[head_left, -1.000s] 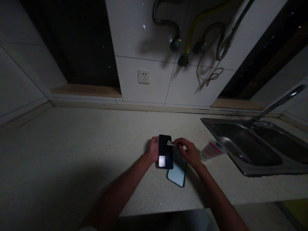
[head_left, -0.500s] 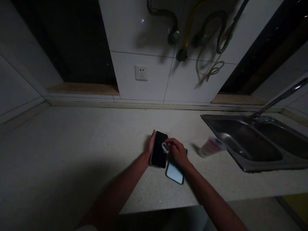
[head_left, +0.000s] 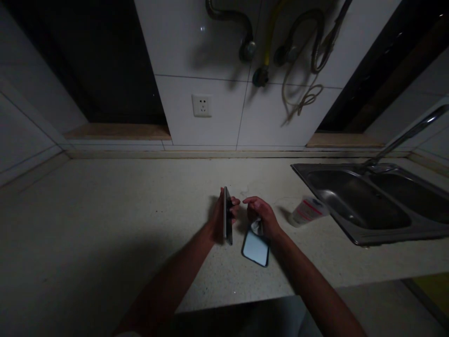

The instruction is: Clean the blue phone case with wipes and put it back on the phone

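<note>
My left hand (head_left: 217,217) grips a dark smartphone (head_left: 228,220) that is tilted almost on edge, its screen turned to the right. The fingertips curl round the phone's right side. Just right of it, my right hand (head_left: 263,215) is closed on a crumpled white wipe (head_left: 257,227), with the index finger pointing left toward the phone, apart from it. Below that hand a second phone (head_left: 256,250) lies flat on the counter, pale face up with a dark edge. Its upper part is hidden by the right hand.
A translucent plastic cup (head_left: 307,212) with pink markings stands right of my hands, close to the double steel sink (head_left: 336,224) with its faucet (head_left: 407,138). The pale counter (head_left: 122,201) meets a tiled wall with a socket (head_left: 201,106), pipes and valves.
The left hand has turned the phone from face up to nearly on edge. The right hand has come off its screen, the wipe now lower in the palm.
</note>
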The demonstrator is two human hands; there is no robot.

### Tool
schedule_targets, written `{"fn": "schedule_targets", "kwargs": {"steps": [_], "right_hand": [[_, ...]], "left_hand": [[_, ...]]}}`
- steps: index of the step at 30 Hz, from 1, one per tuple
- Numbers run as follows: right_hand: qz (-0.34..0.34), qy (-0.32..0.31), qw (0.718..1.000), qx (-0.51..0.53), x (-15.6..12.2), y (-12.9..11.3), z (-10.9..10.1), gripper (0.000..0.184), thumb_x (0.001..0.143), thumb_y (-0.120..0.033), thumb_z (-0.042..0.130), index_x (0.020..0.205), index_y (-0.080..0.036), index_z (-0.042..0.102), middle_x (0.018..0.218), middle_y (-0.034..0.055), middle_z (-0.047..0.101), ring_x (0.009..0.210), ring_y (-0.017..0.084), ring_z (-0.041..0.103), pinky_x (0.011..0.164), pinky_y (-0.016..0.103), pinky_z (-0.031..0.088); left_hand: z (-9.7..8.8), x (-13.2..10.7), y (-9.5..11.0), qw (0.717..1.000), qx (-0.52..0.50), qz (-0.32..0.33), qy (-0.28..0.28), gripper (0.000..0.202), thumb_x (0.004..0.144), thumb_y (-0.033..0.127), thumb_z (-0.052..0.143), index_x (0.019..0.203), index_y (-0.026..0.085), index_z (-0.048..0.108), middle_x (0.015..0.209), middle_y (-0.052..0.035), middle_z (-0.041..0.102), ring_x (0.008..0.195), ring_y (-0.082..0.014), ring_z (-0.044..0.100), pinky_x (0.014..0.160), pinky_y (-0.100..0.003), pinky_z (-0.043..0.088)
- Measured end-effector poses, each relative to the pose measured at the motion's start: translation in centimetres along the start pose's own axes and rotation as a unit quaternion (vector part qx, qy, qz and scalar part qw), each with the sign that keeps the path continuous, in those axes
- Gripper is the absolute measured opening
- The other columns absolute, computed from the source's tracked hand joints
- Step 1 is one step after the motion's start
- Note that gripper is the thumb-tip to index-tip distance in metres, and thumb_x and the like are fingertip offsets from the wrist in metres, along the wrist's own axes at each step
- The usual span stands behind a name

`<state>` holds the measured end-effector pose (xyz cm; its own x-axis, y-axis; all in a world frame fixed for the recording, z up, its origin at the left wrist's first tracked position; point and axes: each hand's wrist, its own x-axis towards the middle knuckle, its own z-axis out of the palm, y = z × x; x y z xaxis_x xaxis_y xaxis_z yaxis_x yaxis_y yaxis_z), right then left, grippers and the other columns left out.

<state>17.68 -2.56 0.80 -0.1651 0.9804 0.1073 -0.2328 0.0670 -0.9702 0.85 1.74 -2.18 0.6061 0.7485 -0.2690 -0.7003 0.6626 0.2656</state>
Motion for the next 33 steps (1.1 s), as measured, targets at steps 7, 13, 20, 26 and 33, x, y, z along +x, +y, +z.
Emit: {"fn": "schedule_targets", "kwargs": {"steps": [7,13,20,26,33], "right_hand": [[0.044,-0.104,0.992,-0.051,-0.6,0.1,0.5,0.067,0.068,-0.054,0.081,0.123,-0.021,0.06,0.06,-0.0094,0.047,0.052,0.01,0.041,0.052,0.022,0.033],[0.059,0.009,0.995,-0.075,-0.3,-0.1,0.1,0.06,0.078,-0.04,0.061,0.135,-0.021,0.053,0.066,-0.0064,0.057,0.052,0.011,0.047,0.049,0.021,0.035],[0.075,0.063,0.99,-0.104,-0.1,0.3,0.2,0.058,0.078,-0.048,0.059,0.128,-0.02,0.053,0.064,-0.0062,0.058,0.046,0.012,0.049,0.043,0.021,0.036],[0.052,0.082,0.985,-0.142,-0.2,0.9,0.5,0.058,0.082,-0.05,0.059,0.13,-0.019,0.051,0.06,-0.0085,0.054,0.046,0.012,0.048,0.043,0.021,0.036],[-0.099,0.245,0.937,-0.23,0.4,-0.6,-0.8,0.039,0.09,-0.046,0.057,0.119,-0.02,0.058,0.072,-0.0051,0.049,0.062,0.014,0.051,0.058,0.026,0.043]], "left_hand": [[1.5,-0.1,-1.0,0.997,0.006,0.019,0.072,0.046,0.098,0.053,0.049,0.092,0.013,0.071,0.069,-0.0056,0.069,0.053,-0.0144,0.062,0.051,-0.025,0.048],[1.1,0.2,-1.3,0.997,0.019,0.076,0.019,0.032,0.095,0.032,0.058,0.114,0.009,0.069,0.09,-0.0111,0.077,0.086,-0.0241,0.073,0.086,-0.036,0.054],[1.3,-0.4,-0.7,0.998,-0.022,0.049,-0.046,0.055,0.095,0.042,0.044,0.131,0.003,0.059,0.121,-0.0224,0.071,0.118,-0.0368,0.065,0.105,-0.052,0.044],[1.3,-0.4,-0.7,0.995,-0.056,0.062,-0.053,0.065,0.095,0.052,0.043,0.136,0.004,0.054,0.133,-0.0248,0.063,0.13,-0.0372,0.056,0.108,-0.051,0.041],[1.2,-0.3,-0.6,0.998,-0.024,0.057,-0.026,0.054,0.099,0.053,0.038,0.118,0.01,0.065,0.12,-0.0217,0.07,0.12,-0.0358,0.064,0.105,-0.055,0.042]]}}
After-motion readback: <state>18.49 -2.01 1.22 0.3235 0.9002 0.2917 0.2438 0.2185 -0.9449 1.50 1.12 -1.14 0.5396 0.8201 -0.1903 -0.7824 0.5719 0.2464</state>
